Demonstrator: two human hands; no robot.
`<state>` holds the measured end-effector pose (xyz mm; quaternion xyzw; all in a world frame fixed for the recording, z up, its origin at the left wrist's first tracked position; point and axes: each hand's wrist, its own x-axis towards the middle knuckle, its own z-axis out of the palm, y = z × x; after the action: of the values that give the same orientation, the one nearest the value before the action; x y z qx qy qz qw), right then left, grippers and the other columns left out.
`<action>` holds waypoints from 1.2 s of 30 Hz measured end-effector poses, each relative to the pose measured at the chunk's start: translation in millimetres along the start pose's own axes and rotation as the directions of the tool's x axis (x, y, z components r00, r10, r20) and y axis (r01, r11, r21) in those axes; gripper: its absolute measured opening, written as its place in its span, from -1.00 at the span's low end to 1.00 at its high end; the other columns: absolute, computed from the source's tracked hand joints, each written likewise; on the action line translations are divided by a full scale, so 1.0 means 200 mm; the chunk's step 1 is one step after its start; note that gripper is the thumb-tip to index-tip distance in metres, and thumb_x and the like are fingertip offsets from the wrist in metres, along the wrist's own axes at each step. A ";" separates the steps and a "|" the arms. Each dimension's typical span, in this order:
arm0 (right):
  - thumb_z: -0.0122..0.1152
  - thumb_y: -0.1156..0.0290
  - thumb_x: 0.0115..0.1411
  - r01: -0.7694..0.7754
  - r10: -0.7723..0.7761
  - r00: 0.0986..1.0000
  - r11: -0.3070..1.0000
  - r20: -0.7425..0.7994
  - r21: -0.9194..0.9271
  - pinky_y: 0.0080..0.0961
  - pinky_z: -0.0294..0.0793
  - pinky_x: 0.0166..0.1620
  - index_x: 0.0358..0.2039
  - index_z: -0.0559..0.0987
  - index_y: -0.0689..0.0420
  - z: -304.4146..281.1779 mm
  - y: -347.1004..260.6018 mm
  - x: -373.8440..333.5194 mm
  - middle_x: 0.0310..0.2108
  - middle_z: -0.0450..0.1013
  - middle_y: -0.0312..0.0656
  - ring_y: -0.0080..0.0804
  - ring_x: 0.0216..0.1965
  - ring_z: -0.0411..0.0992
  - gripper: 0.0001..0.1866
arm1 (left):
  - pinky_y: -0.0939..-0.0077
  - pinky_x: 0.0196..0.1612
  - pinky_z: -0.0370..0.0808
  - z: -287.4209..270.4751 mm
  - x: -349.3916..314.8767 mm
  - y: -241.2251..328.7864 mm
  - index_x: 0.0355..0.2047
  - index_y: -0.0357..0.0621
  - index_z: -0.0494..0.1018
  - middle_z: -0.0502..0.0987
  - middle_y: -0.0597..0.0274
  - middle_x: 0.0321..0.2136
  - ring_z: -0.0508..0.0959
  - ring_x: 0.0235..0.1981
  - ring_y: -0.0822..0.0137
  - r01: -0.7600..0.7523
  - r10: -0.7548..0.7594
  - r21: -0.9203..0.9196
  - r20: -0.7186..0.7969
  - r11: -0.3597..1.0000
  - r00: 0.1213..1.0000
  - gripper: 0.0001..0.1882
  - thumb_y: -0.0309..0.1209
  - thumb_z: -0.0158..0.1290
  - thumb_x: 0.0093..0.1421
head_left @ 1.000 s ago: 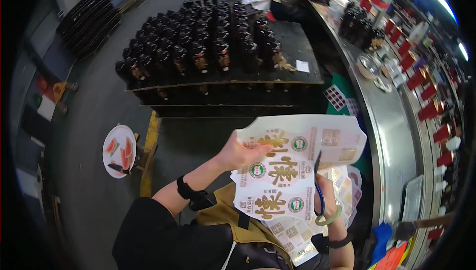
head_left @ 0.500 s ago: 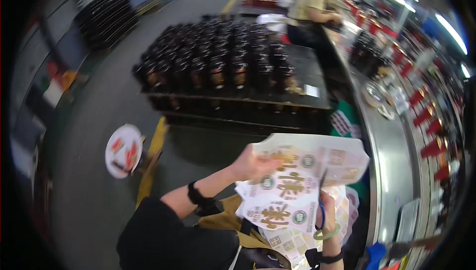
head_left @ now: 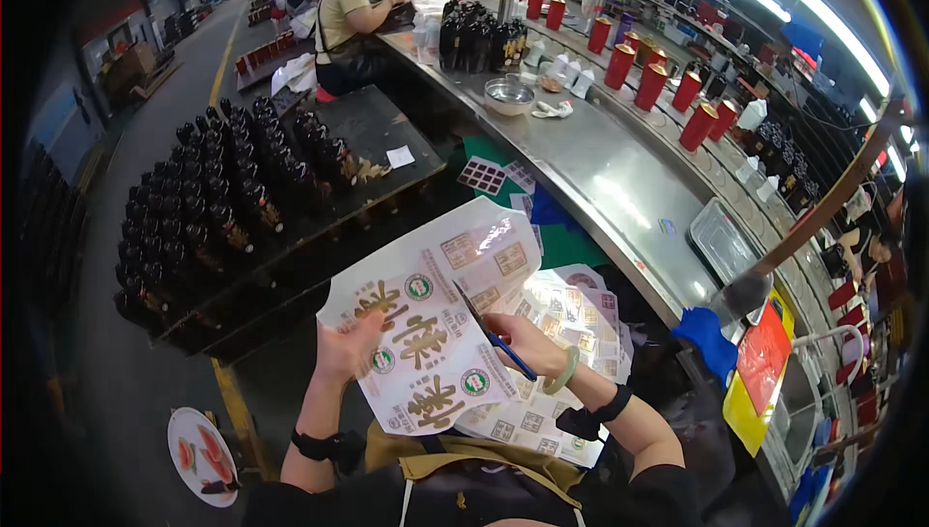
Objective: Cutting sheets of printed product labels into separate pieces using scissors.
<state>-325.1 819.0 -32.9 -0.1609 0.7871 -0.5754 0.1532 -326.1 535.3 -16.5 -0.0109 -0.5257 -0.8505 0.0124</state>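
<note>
A large white label sheet with gold characters and green round marks is held in front of me. My left hand grips its left edge, thumb laid over the printed face. In my right hand is a pair of scissors with blue handles, fingers closed round them. Their dark blades lie along the sheet, between the large gold characters and the square stamp prints. Whether the blades are parted cannot be made out. Under the sheet, a pile of printed label sheets rests over my lap.
Many dark bottles crowd a black platform on the left. A steel counter runs along the right, with a glass bowl and red cylinders. A plate with red fruit pieces is low left. A seated person works farther off.
My view has swung to the right, bringing more of the counter into sight. The right hand and scissors now show plainly beside the sheet. Both hands keep their hold.
</note>
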 end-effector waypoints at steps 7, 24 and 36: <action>0.12 0.25 0.06 0.065 -0.065 0.996 0.998 -0.054 -0.011 -0.42 0.44 -0.19 -0.09 0.49 0.30 -0.02 -0.02 -0.08 -0.32 0.49 -0.02 -0.32 -0.29 0.44 -0.54 | 0.56 -0.15 0.48 0.01 0.06 -0.04 -0.04 -0.32 0.43 0.56 0.24 -0.19 0.53 -0.23 0.45 -0.055 0.045 0.191 0.053 0.980 0.998 -0.64 -0.67 0.08 0.12; 0.19 0.04 0.12 0.008 -0.004 0.993 1.000 -0.122 0.030 -0.38 0.40 -0.29 -0.22 0.50 0.36 0.02 -0.07 -0.15 -0.40 0.50 -0.08 -0.36 -0.39 0.41 -0.46 | 0.32 0.13 0.38 -0.32 0.19 -0.25 0.14 -0.48 0.23 0.39 -0.05 0.07 0.44 0.02 0.20 0.020 -0.035 0.176 0.082 0.984 0.996 -0.55 -0.62 -0.01 0.25; 0.21 0.04 0.09 0.015 -0.006 0.994 0.997 -0.113 0.079 -0.40 0.41 -0.28 -0.22 0.52 0.37 0.05 -0.06 -0.11 -0.37 0.52 -0.06 -0.36 -0.36 0.43 -0.45 | 0.30 0.15 0.37 -0.33 0.20 -0.21 0.20 -0.46 0.15 0.34 -0.07 0.12 0.40 0.07 0.20 -0.013 -0.009 0.140 0.154 0.990 0.988 -0.51 -0.65 -0.07 0.27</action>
<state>-300.3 817.0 -23.4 -0.1260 0.7700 -0.6153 0.1119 -367.4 495.1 -82.2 -0.0764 -0.5838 -0.8078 -0.0269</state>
